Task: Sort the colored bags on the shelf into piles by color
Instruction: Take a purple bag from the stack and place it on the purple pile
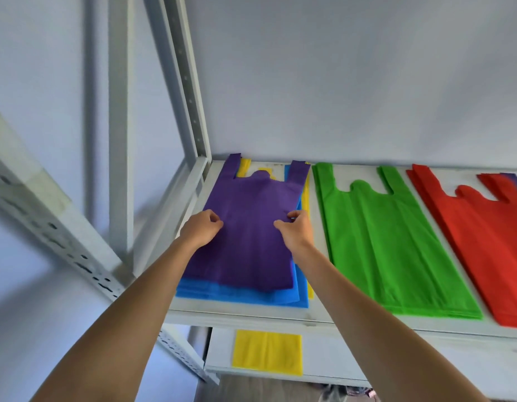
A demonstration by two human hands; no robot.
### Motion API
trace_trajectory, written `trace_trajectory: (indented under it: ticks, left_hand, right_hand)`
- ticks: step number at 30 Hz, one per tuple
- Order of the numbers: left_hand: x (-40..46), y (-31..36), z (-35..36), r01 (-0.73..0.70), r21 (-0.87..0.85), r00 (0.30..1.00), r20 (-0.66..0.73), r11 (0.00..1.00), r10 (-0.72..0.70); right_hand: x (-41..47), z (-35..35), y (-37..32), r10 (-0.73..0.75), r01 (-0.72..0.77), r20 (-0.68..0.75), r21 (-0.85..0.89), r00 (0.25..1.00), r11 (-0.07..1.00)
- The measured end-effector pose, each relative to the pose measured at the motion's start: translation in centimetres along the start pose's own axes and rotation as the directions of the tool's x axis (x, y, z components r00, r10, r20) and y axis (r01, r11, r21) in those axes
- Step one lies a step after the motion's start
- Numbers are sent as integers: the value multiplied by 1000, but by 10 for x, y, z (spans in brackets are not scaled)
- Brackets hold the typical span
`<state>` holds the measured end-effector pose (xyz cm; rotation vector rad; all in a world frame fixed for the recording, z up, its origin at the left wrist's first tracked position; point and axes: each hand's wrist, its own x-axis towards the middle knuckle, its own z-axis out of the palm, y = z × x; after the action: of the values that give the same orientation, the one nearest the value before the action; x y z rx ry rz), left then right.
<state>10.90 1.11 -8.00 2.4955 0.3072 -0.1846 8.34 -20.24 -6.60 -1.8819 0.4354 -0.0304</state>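
A purple bag (251, 227) lies on top of a mixed stack at the left end of the white shelf (251, 316). Blue bags (239, 294) and a yellow bag (306, 198) show beneath it. My left hand (200, 229) pinches the purple bag's left edge. My right hand (296, 230) pinches its right edge. To the right lies a green pile (390, 242), then a red pile (483, 245). A sliver of purple (516, 184) peeks out behind the red pile at the far right.
A yellow bag (267, 352) lies flat on the lower shelf (338, 358). A grey metal upright (190, 91) stands at the shelf's back left corner, with another perforated rack beam (48, 224) slanting at the left. A plain wall rises behind the shelf.
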Motion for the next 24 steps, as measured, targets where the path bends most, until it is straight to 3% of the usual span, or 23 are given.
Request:
trace_trajectory:
  ticks: [1,3,6,7,8,9,10,11,12,13,14,17,19,20,22,24]
  left_hand:
    - [-1,0,0,-3,6,1000,-6,1000,3]
    - [-4,1,2,-10,33,1000,-21,999,11]
    - [-8,5,3,-14,54,999,-32,998,15]
    - [-10,6,2,-11,60,999,-29,998,13]
    - [-10,7,2,-11,62,1000,-26,998,12]
    - [-10,8,1,-9,65,1000,-20,998,10]
    - [-10,8,0,-7,64,1000,-14,998,8]
    - [-11,8,-1,-2,55,1000,-5,998,2]
    - [-10,8,-2,7,33,1000,6,999,-7]
    - [-10,7,-3,15,6,1000,17,1000,-15]
    - [-9,7,-4,23,-22,999,26,999,-23]
    - [-9,10,-10,66,-106,998,26,992,-64]
    - [-11,11,-15,68,-35,996,-58,997,-70]
    - [-12,12,-16,73,27,992,-105,997,-69]
    - [-12,12,-17,76,79,990,-125,994,-66]
    - [-15,18,-17,94,39,995,-34,995,-93]
  right_hand:
    - [-1,-2,1,25,-24,-11,36,1000,999]
    - [-4,-8,3,-62,55,-34,-181,997,982]
    - [-11,-13,7,-302,250,28,-633,953,732]
    - [-12,-13,8,-379,326,90,-709,921,625]
    - [-16,-12,8,-419,382,132,-706,898,596]
    - [-18,-9,9,-407,392,134,-642,904,659]
    - [-19,-7,8,-311,315,89,-472,946,823]
    - [-19,-6,5,-137,141,37,-204,990,969]
    - [-17,-5,5,76,-78,40,57,996,995]
    - [-15,-3,5,221,-236,102,174,970,956]
    - [-15,-4,3,268,-286,161,107,950,952]
    - [-15,-11,-3,56,-4,122,-388,991,922]
    - [-13,-21,-7,-68,90,68,-425,995,901]
    - [-11,-27,-9,-84,106,82,-325,993,940]
    - [-10,-43,-10,18,-45,207,125,978,991]
    - [-13,-61,-10,97,-271,377,441,921,856]
